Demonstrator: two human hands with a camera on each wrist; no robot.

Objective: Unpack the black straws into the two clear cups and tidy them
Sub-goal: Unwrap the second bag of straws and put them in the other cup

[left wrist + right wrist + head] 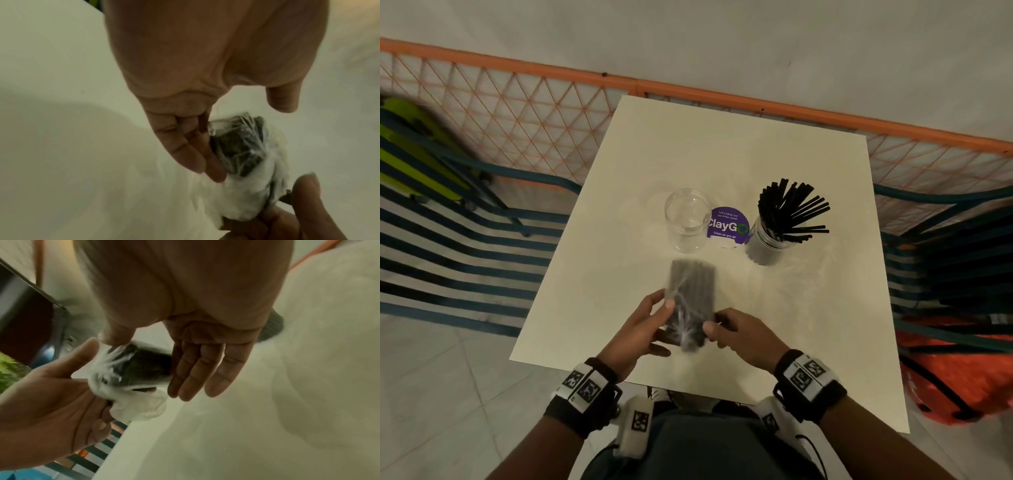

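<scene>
A clear plastic packet of black straws (691, 305) is held above the near part of a white table (722, 154), lengthwise away from the person, its crumpled near end (244, 194) caught between the two hands. The left hand (640, 329) is wrapped around the packet's left side, thumb laid on top near the wrinkled plastic and fingers (185, 155) pressed along its underside. The right hand (743, 337) is set against the packet's near right corner, where the plastic is pinched by the thumb, with the fingers (197, 369) lying fairly straight beside the packet's dark end (144, 368). The far half of the packet sticks out beyond both grips. The image there is blurred, so finer detail cannot be told.

Farther back on the table an empty clear cup (686, 219) is seen standing upright. To its right a second clear cup (767, 245) is filled with loose black straws (791, 212) fanned outward. A round purple sticker (728, 226) lies between the two cups.
</scene>
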